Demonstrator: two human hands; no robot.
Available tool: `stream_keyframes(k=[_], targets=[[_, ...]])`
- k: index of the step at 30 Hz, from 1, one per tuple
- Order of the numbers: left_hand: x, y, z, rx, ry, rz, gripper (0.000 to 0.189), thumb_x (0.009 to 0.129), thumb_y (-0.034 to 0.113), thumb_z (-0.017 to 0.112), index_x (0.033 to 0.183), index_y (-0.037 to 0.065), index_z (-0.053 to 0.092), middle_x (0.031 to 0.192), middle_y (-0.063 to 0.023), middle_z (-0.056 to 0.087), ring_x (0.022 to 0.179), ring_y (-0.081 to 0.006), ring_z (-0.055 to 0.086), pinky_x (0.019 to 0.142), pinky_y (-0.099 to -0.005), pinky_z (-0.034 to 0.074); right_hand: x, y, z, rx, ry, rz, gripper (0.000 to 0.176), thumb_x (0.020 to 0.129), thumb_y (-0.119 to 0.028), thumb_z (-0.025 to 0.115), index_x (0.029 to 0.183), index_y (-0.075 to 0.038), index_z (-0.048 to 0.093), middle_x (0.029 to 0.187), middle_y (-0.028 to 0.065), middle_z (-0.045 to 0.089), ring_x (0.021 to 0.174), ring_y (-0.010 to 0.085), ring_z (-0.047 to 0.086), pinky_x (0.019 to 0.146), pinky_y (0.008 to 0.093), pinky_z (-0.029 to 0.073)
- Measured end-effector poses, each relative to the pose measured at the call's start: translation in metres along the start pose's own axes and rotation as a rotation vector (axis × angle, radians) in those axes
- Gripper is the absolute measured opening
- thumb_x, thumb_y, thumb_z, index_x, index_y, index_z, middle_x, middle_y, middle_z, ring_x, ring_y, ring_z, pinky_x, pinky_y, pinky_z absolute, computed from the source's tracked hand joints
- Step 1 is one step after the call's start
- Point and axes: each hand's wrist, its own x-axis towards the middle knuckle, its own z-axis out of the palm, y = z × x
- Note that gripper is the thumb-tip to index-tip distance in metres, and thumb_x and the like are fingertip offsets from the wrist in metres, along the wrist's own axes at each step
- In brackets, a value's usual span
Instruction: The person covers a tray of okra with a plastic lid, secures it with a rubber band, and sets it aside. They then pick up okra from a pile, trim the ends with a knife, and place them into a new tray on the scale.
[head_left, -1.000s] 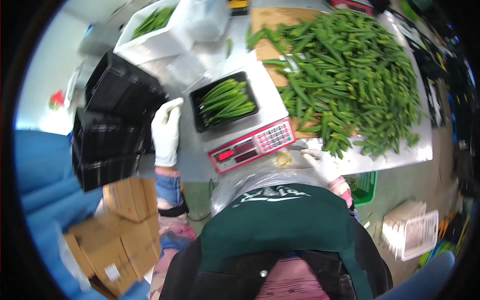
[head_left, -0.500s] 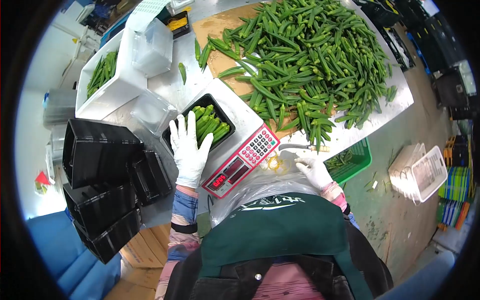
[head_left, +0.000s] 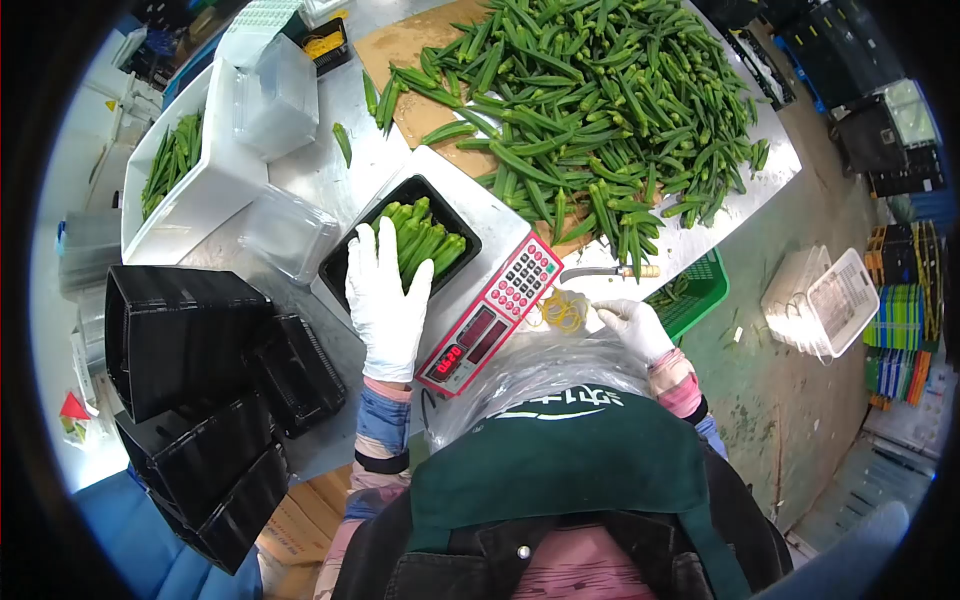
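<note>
A black tray [head_left: 466, 250] of okra pods [head_left: 418, 236] sits on the scale's metal platform [head_left: 431, 168]. My white-gloved left hand [head_left: 388, 310] lies over the tray's near left edge. Its fingers are stretched out and touch the okra, with the thumb held apart. The scale's red keypad panel [head_left: 489, 315] shows lit red digits. My right hand [head_left: 637, 331], gloved too, hovers just right of some yellow rubber bands [head_left: 563, 311]. Its fingers are loosely bent, thumb slightly apart, and nothing shows between them. A knife [head_left: 640, 271] lies above this hand.
A large okra pile [head_left: 600, 110] covers the cardboard at the back. To the left stand black trays [head_left: 180, 330], a white bin [head_left: 215, 180] with okra and clear plastic containers [head_left: 285, 100]. A green crate [head_left: 697, 295] is below the table's right edge; a white basket [head_left: 845, 300] stands beyond.
The view has shifted slightly. My left hand stays at the tray, its fingers lying a little further over the okra. My right hand's thumb and fingers have drawn closer together. The lit digits differ.
</note>
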Motion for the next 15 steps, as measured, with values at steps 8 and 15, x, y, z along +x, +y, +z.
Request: stream_keyframes(k=[8,15], targets=[[-0.006,0.002,-0.003,-0.032,-0.011,0.002,0.077,0.085,0.033,0.074,0.152,0.010,0.041,0.156,-0.0215,0.037,0.140,-0.0404,0.038,0.116,-0.0478,0.031,0.056,-0.017,-0.009,-0.034,0.011,-0.249,0.031,0.095,-0.026,0.065,0.117,-0.005,0.072,0.109,0.0162,0.073,0.093,0.0284,0.071,0.084,0.0342,0.055],[-0.004,0.019,-0.010,-0.089,-0.043,-0.036,0.076,0.082,0.027,0.077,0.149,0.009,0.046,0.155,-0.0215,0.039,0.140,-0.0405,0.039,0.115,-0.0474,0.032,0.137,-0.042,-0.052,-0.042,-0.008,-0.188,0.035,0.093,-0.028,0.065,0.116,-0.002,0.071,0.107,0.0194,0.073,0.099,0.0282,0.072,0.088,0.0337,0.053]])
